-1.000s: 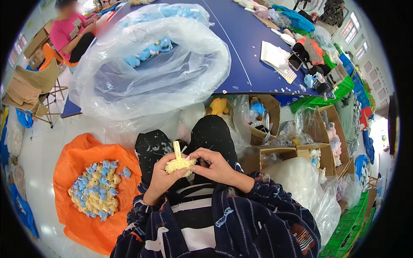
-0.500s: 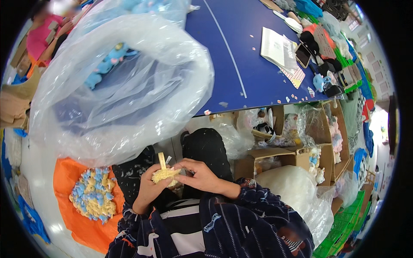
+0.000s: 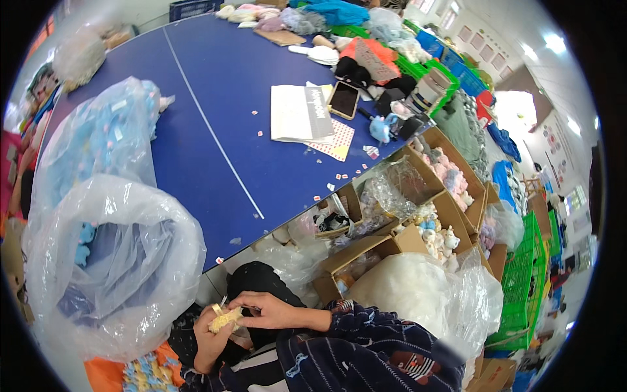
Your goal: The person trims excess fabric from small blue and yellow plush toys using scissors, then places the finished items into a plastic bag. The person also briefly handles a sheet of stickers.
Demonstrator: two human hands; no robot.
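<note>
Above my lap, a small fluffy yellow plush toy [image 3: 224, 320] is held between both hands. My left hand [image 3: 208, 343] is closed around its left side, with the thumb lying along it. The fingers of my right hand [image 3: 269, 310] pinch its upper right edge. A pale ribbon loop [image 3: 217, 309] stands up from the toy beside my fingertips, and a thin white tag shows near it. Whether the right fingertips hold anything smaller is hidden. To the lower left, an orange sheet [image 3: 104, 374] bears a heap of small blue and yellow plush toys [image 3: 151, 374].
A large open clear plastic bag [image 3: 163, 274] with blue plush toys stands left of my hands. On the blue table [image 3: 215, 85] lie a booklet [image 3: 294, 114], a phone [image 3: 344, 100] and scattered small stickers. Cardboard boxes [image 3: 356, 255] of plush toys and green crates [image 3: 522, 287] stand right.
The view has swung to the right and up, bringing in more table and the boxes. Both hands still hold the yellow plush toy, whose ribbon loop now leans differently.
</note>
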